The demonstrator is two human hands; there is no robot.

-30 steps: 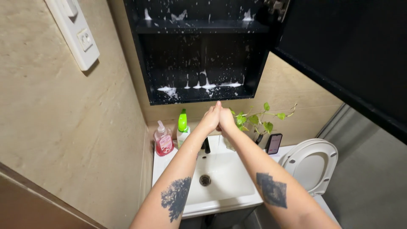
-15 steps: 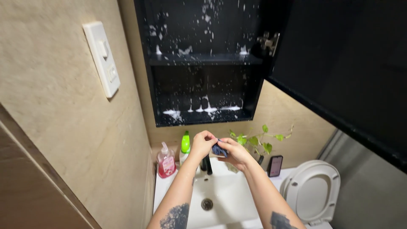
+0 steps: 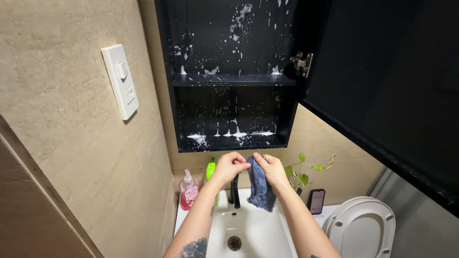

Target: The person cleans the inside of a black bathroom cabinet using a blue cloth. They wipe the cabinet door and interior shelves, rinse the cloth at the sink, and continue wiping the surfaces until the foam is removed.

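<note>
Cloth (image 3: 259, 188), blue-grey, hangs limp above the white sink (image 3: 260, 229), held up by its top edge between both hands. Left hand (image 3: 230, 166) pinches one upper corner with fingers curled in; right hand (image 3: 270, 168) pinches the other corner, thumb and fingertips closed on the fabric. The two hands sit close together, nearly touching at the fingertips. The cloth's lower end dangles just over the basin, beside the black tap (image 3: 234, 192), partly covering it from this angle.

Directly above the hands: open black cabinet (image 3: 232, 79), two shelves, inside spattered with white foam (image 3: 234, 134) that pools along the bottom shelf and flecks the back wall. Cabinet door (image 3: 382, 81) swung wide to the right, a metal hinge (image 3: 302, 62) showing at its edge.

Around the sink: pink soap bottle (image 3: 189, 190) with pump at the left rear corner, green-capped bottle (image 3: 210, 169) just beside it and partly hidden behind the left wrist. Right of the hands, a leafy green plant (image 3: 301, 169) trails along the wall; a dark phone (image 3: 316, 201) leans upright below it. White toilet (image 3: 363, 228), lid raised, stands at lower right. White wall switch (image 3: 121, 81) on the beige wall at left. Drain (image 3: 234, 243) visible at the basin centre.
</note>
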